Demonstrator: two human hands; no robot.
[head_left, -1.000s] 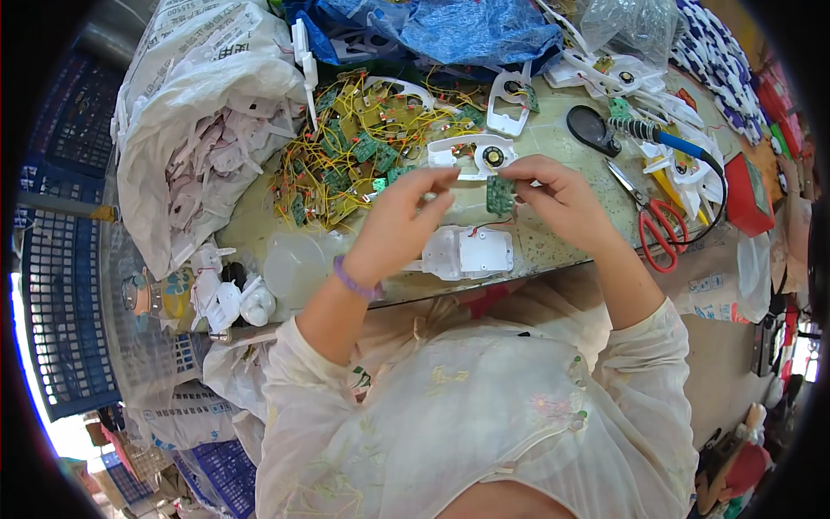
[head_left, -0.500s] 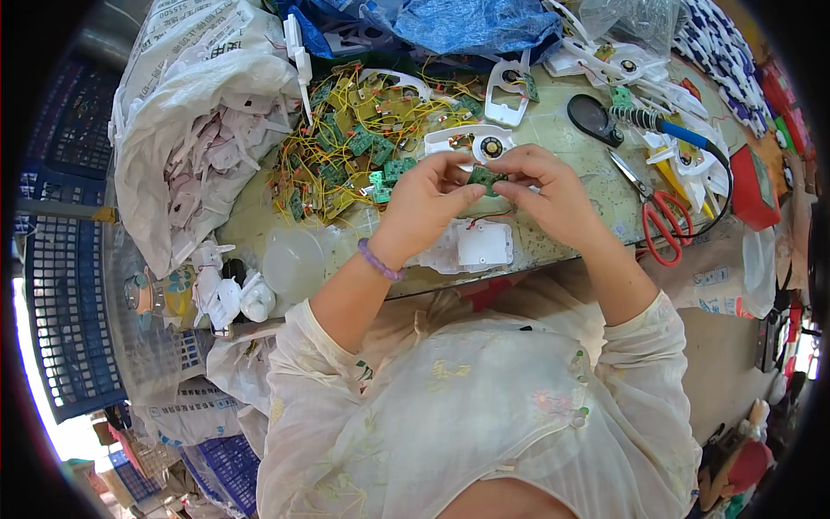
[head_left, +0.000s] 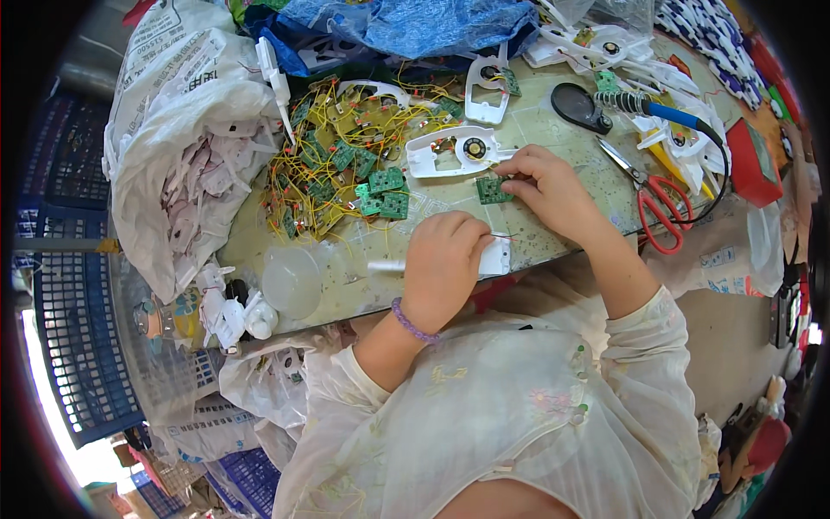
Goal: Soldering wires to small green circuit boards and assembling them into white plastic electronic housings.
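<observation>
My right hand pinches the edge of a small green circuit board just above the table. Close to it lies a white plastic shell with a round black speaker-like part in it. Bent over a white plastic casing, my left hand has its fingers closed around the piece and hides its middle. A thin dark wire shows by those fingertips. Left of the shell, loose green boards sit at the edge of a heap of boards with yellow wires.
A white sack of plastic parts stands at the left, near a translucent bowl. Red-handled scissors, a soldering iron in a coiled holder and a black oval ring lie right. Blue sheeting covers the back.
My left hand has left the circuit board and come down and nearer onto the white casing. My right hand keeps the board, now lower and alone. The view has shifted slightly.
</observation>
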